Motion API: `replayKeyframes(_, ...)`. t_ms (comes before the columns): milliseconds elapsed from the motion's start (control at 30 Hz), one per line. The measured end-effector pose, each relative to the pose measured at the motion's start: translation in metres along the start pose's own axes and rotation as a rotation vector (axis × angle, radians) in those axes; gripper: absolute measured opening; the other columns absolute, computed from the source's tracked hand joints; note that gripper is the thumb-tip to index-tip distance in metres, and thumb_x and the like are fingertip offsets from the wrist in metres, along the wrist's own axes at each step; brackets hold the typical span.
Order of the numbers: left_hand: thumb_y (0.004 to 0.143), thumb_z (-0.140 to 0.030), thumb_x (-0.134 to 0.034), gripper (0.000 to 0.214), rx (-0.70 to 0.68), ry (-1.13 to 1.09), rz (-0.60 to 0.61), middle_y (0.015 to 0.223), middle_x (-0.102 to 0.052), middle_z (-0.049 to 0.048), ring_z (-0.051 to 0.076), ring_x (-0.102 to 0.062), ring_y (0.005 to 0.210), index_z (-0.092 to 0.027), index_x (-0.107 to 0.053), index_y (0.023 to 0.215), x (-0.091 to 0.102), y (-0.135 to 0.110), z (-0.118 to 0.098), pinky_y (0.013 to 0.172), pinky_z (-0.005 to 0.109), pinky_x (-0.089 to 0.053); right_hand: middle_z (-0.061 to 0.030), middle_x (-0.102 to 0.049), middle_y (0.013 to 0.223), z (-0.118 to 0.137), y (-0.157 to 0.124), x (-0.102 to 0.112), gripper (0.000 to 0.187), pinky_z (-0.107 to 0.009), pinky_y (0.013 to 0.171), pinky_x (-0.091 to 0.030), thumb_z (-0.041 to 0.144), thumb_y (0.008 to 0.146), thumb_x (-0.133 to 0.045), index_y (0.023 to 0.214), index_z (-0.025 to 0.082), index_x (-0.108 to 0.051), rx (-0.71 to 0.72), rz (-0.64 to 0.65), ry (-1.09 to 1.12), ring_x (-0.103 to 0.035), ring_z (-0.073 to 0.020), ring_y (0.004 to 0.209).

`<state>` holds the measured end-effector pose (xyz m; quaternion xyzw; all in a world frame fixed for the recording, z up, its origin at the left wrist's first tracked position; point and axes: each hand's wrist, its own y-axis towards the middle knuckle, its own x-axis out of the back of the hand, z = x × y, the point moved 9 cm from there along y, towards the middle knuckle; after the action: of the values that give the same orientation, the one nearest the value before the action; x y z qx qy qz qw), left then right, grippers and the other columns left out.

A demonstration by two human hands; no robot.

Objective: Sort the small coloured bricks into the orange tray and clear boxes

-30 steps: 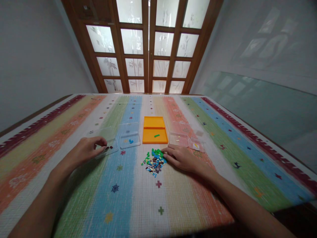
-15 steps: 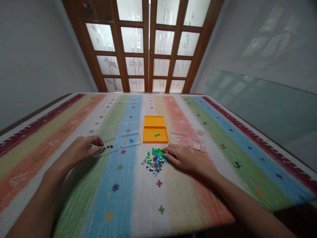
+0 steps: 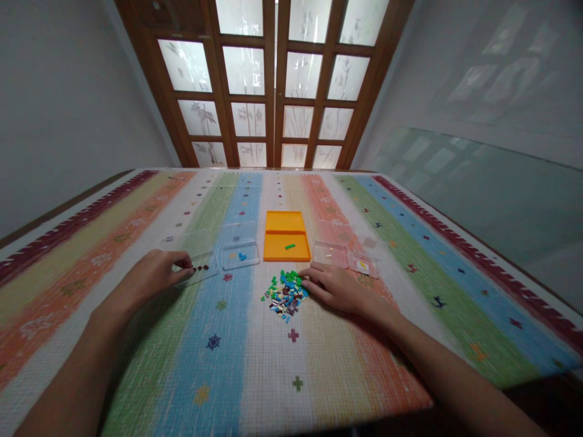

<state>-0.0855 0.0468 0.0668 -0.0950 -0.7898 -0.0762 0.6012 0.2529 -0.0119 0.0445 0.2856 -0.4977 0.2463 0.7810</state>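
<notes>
A small heap of tiny coloured bricks (image 3: 285,294) lies on the striped tablecloth in front of me. My right hand (image 3: 334,287) rests flat beside the heap, fingers stretched out, fingertips touching its green pieces. My left hand (image 3: 152,274) sits at the near edge of a clear plastic box (image 3: 200,270) holding a few dark pieces; its fingers are curled at the box rim. Further right stand a clear box with blue pieces (image 3: 240,255), an orange open box (image 3: 286,236) with one green piece, and two clear boxes (image 3: 328,253) (image 3: 363,264).
The striped cloth (image 3: 255,364) covers the whole table. Wooden doors with frosted panes (image 3: 273,85) stand behind its far edge. The table's right edge (image 3: 514,285) runs along a wall with a glass panel.
My left hand has pulled back slightly from over the clear box with dark pieces and now sits at its near edge. My right hand stays by the heap.
</notes>
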Motion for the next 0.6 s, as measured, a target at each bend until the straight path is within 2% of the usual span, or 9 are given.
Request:
replayKeyframes(167, 0.082, -0.040, -0.057, 0.026, -0.002, 0.037, 0.000, 0.071, -0.074, 0.0071, 0.026, -0.066, 0.061, -0.025, -0.078, 0.081, 0.0000, -0.0002, -0.0018, 0.068, 0.035, -0.047, -0.0106, -0.071, 0.106, 0.0003, 0.0004, 0.0005, 0.023, -0.035, 0.082, -0.052, 0.026, 0.106, -0.045, 0.114, 0.020, -0.066, -0.008, 0.006, 0.004, -0.066, -0.0216, 0.091)
replayKeyframes(300, 0.082, -0.037, -0.057, 0.025, -0.004, 0.061, 0.038, 0.060, -0.070, 0.0059, 0.028, -0.070, 0.066, -0.026, -0.080, 0.082, -0.0011, 0.0010, -0.0026, 0.072, 0.036, -0.049, -0.0117, -0.071, 0.105, 0.0013, 0.0006, 0.0011, 0.024, -0.035, 0.080, -0.052, 0.026, 0.107, -0.045, 0.113, 0.018, -0.067, -0.012, 0.016, 0.003, -0.065, -0.0216, 0.089)
replayKeyframes(500, 0.086, -0.038, -0.055, 0.035, -0.031, 0.073, 0.120, 0.097, -0.079, 0.0139, 0.031, -0.073, 0.091, -0.018, -0.081, 0.099, -0.0073, 0.0030, -0.0073, 0.087, 0.039, -0.052, -0.0105, -0.072, 0.106, 0.0004, -0.0002, 0.0009, 0.022, -0.033, 0.082, -0.051, 0.025, 0.106, -0.047, 0.114, 0.020, -0.066, 0.005, -0.011, -0.014, -0.065, -0.0204, 0.090)
replayKeyframes(600, 0.086, -0.036, -0.056, 0.035, -0.048, 0.036, 0.124, 0.097, -0.079, 0.0136, 0.030, -0.073, 0.093, -0.017, -0.081, 0.103, -0.0093, 0.0037, -0.0097, 0.091, 0.040, -0.051, -0.0103, -0.072, 0.106, -0.0001, -0.0004, -0.0001, 0.022, -0.033, 0.082, -0.051, 0.025, 0.106, -0.047, 0.114, 0.019, -0.066, 0.005, -0.009, -0.021, -0.065, -0.0201, 0.090)
